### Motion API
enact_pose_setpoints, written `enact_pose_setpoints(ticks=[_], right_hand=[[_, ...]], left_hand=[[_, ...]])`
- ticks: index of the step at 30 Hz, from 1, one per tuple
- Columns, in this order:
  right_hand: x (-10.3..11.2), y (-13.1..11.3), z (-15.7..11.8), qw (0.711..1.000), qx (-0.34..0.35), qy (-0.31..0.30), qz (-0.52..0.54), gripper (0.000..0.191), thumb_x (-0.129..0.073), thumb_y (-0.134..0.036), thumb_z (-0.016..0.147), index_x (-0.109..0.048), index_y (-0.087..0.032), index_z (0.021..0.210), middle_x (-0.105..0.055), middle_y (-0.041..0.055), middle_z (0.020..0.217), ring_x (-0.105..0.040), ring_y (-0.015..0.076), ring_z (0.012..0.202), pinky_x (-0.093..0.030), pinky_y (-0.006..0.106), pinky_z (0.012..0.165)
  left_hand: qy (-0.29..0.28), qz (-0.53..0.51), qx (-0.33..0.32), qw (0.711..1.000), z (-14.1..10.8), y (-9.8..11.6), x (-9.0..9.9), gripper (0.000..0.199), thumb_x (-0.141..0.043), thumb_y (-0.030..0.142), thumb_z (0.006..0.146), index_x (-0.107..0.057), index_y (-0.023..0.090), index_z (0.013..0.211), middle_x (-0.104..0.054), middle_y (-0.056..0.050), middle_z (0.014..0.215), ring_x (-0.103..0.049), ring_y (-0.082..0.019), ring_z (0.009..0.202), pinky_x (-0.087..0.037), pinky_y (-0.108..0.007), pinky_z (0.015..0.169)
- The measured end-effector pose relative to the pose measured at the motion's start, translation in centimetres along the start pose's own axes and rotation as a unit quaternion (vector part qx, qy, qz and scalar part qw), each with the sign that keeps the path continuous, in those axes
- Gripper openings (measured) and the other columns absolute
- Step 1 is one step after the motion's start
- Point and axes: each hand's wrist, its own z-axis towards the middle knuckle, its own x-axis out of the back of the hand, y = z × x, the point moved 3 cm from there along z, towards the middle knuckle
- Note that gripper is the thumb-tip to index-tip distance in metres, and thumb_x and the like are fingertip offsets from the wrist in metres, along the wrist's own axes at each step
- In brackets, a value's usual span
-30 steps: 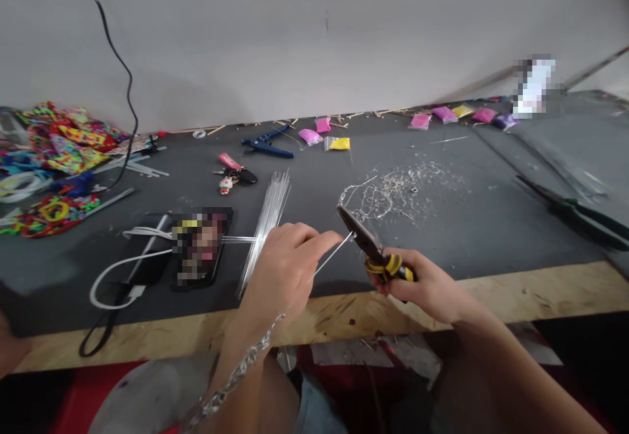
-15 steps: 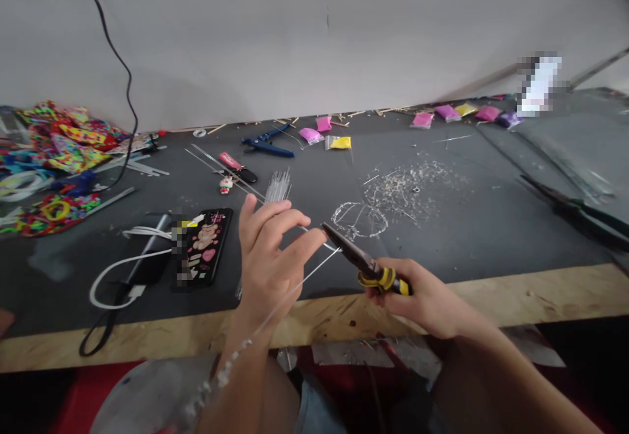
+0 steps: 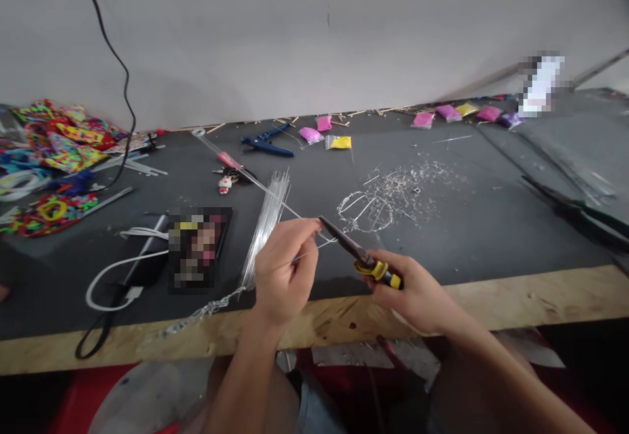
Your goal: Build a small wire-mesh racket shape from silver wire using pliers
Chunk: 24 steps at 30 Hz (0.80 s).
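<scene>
My left hand [image 3: 285, 273] is closed, thumb and fingers pinched on thin wire. Long straight wire strands [image 3: 275, 198] run from it toward the upper left, and short ends poke out toward the pliers. A twisted wire length [image 3: 209, 309] trails to the left of my wrist, over the table's front edge. In my right hand [image 3: 413, 290] are needle-nose pliers [image 3: 351, 244] with yellow-and-black handles, their tips close to my left fingertips. Whether the jaws grip the wire I cannot tell. Just beyond the pliers lies a wire ring with inner spokes [image 3: 366, 212].
A bundle of straight wires [image 3: 260, 244] lies left of my hand. Wire clippings [image 3: 417, 185] are scattered at right. Blue cutters [image 3: 268, 142] and small coloured packets [image 3: 311, 135] lie at the back. Left are a phone [image 3: 199, 247] and white cable [image 3: 98, 276]; dark-handled pliers [image 3: 574, 211] lie right.
My left hand has gone from spread fingers to a closed pinch on the wire, turning over. The long strands and twisted length swung round it. The pliers moved slightly left.
</scene>
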Motion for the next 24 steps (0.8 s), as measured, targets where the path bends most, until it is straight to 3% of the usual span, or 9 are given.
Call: enact_pose_setpoints(ticks=[3,8,13,16,24], right_hand=[[-0.2,0.0,0.3,1.0,-0.002,0.013,0.005,0.031,-0.044,-0.008,0.067,-0.06,-0.019,0.092,-0.058,-0.0012,0.074,-0.05,0.0122,0.064,-0.039,0.023,0.057],[-0.5,0.2,0.8,0.999,-0.01,0.03,0.008,0.03,-0.045,-0.01,0.067,-0.059,-0.019,0.091,-0.059,-0.0006,0.074,-0.05,0.0127,0.063,-0.04,0.024,0.058],[-0.8,0.4,1.3,0.998,-0.017,0.05,-0.016,0.035,-0.047,-0.011,0.066,-0.06,-0.019,0.097,-0.064,0.001,0.083,-0.055,0.0161,0.073,-0.042,0.027,0.067],[-1.0,0.3,1.6,0.998,-0.015,0.05,-0.02,0.037,-0.047,-0.011,0.066,-0.06,-0.019,0.1,-0.065,0.0009,0.085,-0.056,0.0166,0.075,-0.041,0.027,0.069],[-1.9,1.0,2.0,0.997,-0.003,0.075,0.014,0.037,-0.047,-0.011,0.067,-0.051,-0.021,0.102,-0.062,0.0009,0.091,-0.054,0.0154,0.078,-0.04,0.027,0.07]], left_hand=[[-0.002,-0.162,0.107,0.981,-0.5,-0.7,-0.8,0.029,-0.051,0.012,0.081,-0.062,0.023,0.105,-0.062,-0.003,0.092,-0.057,-0.013,0.081,-0.048,-0.028,0.071],[0.055,-0.354,0.247,0.9,-1.0,-1.3,-2.3,0.026,-0.053,0.025,0.082,-0.062,0.026,0.107,-0.061,-0.004,0.091,-0.057,-0.012,0.077,-0.049,-0.025,0.063],[0.121,-0.441,0.327,0.827,-0.7,-1.3,-2.7,0.039,-0.061,0.02,0.078,-0.051,0.03,0.115,-0.06,0.002,0.08,-0.059,-0.009,0.068,-0.05,-0.021,0.062],[0.096,-0.48,0.361,0.794,-0.5,-1.5,-3.0,0.019,-0.063,0.021,0.077,-0.062,0.02,0.096,-0.06,0.0,0.079,-0.058,-0.007,0.068,-0.049,-0.019,0.062],[0.151,-0.468,0.411,0.768,-0.8,-2.9,-3.1,0.013,-0.07,0.018,0.068,-0.068,0.014,0.081,-0.065,-0.001,0.079,-0.058,-0.006,0.065,-0.051,-0.019,0.063]])
